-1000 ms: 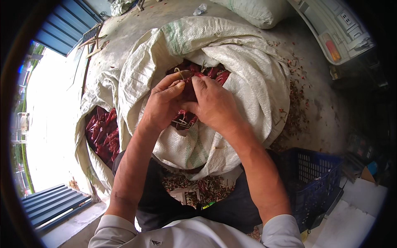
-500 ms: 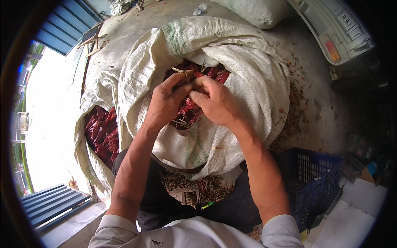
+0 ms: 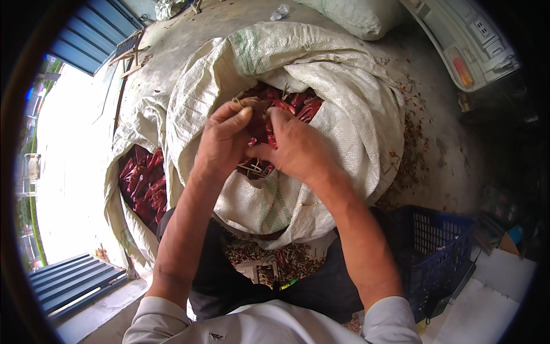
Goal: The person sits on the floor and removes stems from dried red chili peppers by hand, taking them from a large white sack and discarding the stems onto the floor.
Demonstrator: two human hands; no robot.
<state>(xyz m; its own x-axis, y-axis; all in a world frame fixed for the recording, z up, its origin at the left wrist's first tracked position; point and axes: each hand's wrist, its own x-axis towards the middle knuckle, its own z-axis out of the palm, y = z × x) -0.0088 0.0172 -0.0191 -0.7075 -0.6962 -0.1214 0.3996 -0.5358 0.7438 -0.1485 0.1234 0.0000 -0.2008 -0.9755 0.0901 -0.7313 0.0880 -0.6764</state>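
Observation:
Dried red chilies fill the mouth of a large white woven sack in front of me. Over that mouth, my left hand is closed, thumb against fingers, on a thin tan chili stem. My right hand is close beside it, with thumb and forefinger apart above the chilies; nothing shows plainly in its grasp. Its other fingers are partly hidden and a little blurred. Pale loose stems lie among the chilies below the hands.
A smaller white sack of dried chilies leans at the left. A dark blue plastic crate stands at the right. Debris litters the floor between my legs and beside the big sack. Another full sack lies at the back.
My hands have moved apart from being pressed together. The right thumb has dropped away from its fingers, while the left hand keeps its pinch and has shifted slightly left.

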